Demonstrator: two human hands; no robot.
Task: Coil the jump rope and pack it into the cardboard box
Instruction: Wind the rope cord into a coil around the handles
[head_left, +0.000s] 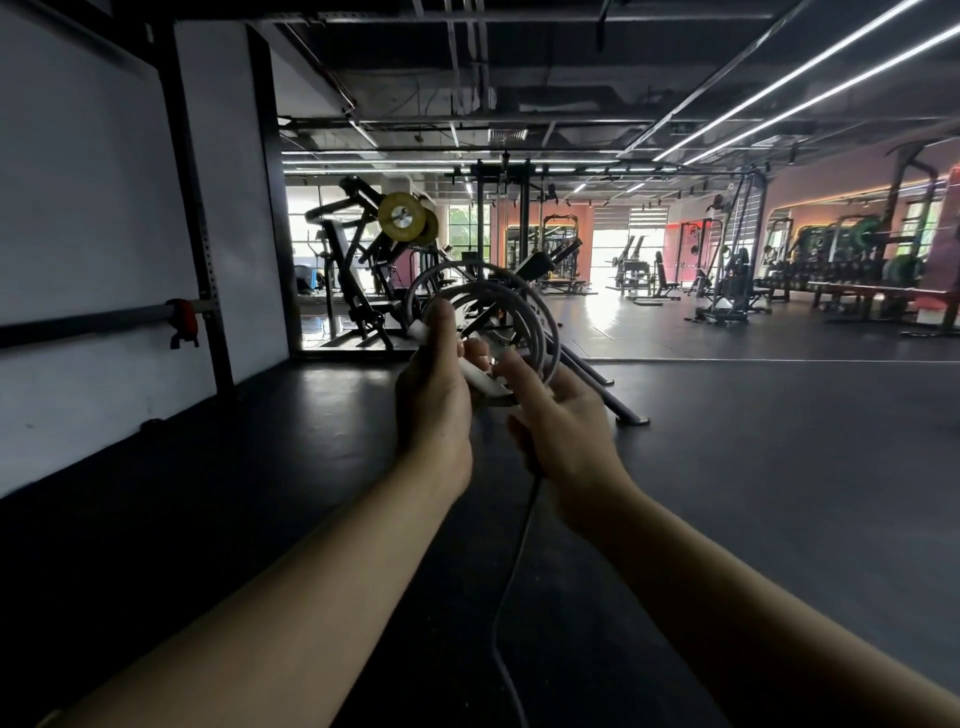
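The person stands on the dark gym floor (727, 467) with both arms held out in front at about chest level. The jump rope (483, 301) is up between the hands, several grey loops already gathered into a rough ring that rises above the fingers. The left hand (434, 395) is closed around the bundle, thumb pressed up along the loops and a white handle (480, 379) clamped across the palm. The right hand (566, 415) is curled loosely on the near side of the ring; a loose tail of cord (519, 561) runs out from under it and drops toward the floor, so it appears to be holding and feeding that strand, though the exact finger contact is hidden.

Assessment of handling: the cord looks thin, smooth and light, with some spring in it. The loops stand open rather than collapsing, so I judge they will try to unwind if the grip slackens. The handle is the only rigid part and the soundest place to hold. The loops are best pinned where they cross, against the handle, as the left hand does now. The surface looks slick, so a firm pinch is advisable over a light one.

Status: coiling appears partly complete, with a length of tail outstanding. The cardboard box is not in view. Weight machines (363, 270) stand beyond, well apart from the hands.
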